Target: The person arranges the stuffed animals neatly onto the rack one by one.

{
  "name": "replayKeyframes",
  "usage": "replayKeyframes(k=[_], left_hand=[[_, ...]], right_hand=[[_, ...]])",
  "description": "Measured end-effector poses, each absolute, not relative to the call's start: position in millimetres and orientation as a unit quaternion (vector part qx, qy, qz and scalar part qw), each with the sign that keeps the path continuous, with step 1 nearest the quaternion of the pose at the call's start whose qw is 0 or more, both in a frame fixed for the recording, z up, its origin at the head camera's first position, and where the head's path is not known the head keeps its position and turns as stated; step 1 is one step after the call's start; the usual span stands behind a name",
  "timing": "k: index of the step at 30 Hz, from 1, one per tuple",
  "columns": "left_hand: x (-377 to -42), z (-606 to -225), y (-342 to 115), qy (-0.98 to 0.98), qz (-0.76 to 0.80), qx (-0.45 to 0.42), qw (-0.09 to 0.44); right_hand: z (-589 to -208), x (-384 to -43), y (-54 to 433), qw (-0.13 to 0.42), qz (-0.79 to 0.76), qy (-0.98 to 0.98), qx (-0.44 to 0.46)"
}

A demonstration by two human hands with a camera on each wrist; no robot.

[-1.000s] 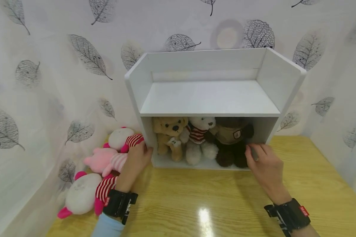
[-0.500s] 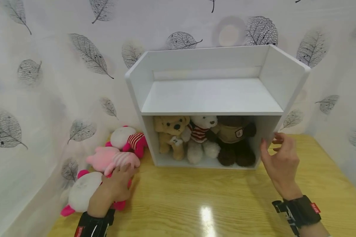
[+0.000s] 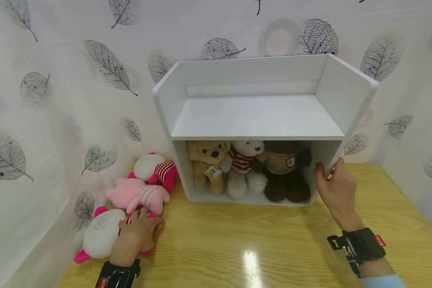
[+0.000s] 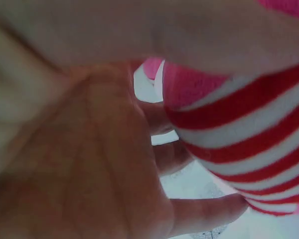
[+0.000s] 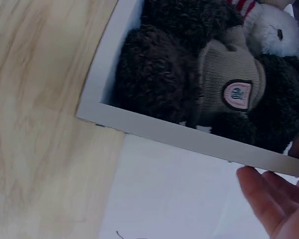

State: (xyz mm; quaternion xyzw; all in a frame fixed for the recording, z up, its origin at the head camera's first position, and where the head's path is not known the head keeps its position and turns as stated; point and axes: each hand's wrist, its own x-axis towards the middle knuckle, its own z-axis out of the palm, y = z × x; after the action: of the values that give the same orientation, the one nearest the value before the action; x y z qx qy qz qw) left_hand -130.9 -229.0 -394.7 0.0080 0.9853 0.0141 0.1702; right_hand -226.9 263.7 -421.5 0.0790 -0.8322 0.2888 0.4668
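My left hand [image 3: 134,236] lies over the striped body of the nearest white-and-pink plush toy [image 3: 102,233]. In the left wrist view, thumb and fingers reach round opposite sides of its red-and-white torso [image 4: 239,132]. My right hand [image 3: 338,194] holds the front edge of the white shelf's right side panel [image 5: 189,138], thumb on the inside and fingers [image 5: 261,196] on the outside. Inside the lower compartment sit a tan teddy bear [image 3: 215,154], a white bear [image 3: 243,164] in a striped sweater and a dark brown bear [image 3: 297,188] in a beige top.
Beyond the held toy lie a pale pink plush pig [image 3: 129,192] and another striped plush toy [image 3: 147,168], close to the shelf's left side. The white shelf [image 3: 255,120] stands on the wooden table [image 3: 209,240] against a leaf-patterned cloth [image 3: 75,100].
My left hand has left the shelf's left side and moved down-left to the nearest striped plush toy. My right hand has moved from inside the lower compartment to the right panel's edge.
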Motion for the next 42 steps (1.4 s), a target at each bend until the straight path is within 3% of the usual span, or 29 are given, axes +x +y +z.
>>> replayKeyframes(k=[7,17,30,37,42], left_hand=[[-129.6,-394.6,-226.8,0.992,0.023,0.048,0.116],[-123.6,-368.5,-206.6,0.983,0.108,0.107,0.101],[-114.9,-342.0,-198.3,0.919,0.294,0.262,-0.031],[-127.6,-372.6,-185.2,0.827,0.494,0.263,0.046],[-134.2,-398.7,-191.5,0.795,0.540,0.254,0.111]], right_hand=[[-431.7,-232.9,267.4,0.479,0.262,-0.833,0.095],[-433.9,-230.0,265.7,0.478,0.258,-0.832,0.108],[-432.7,-227.9,265.6,0.470,0.262,-0.837,0.104],[-430.9,-226.9,265.4,0.461,0.268,-0.840,0.096],[-431.3,-226.3,263.8,0.454,0.277,-0.841,0.098]])
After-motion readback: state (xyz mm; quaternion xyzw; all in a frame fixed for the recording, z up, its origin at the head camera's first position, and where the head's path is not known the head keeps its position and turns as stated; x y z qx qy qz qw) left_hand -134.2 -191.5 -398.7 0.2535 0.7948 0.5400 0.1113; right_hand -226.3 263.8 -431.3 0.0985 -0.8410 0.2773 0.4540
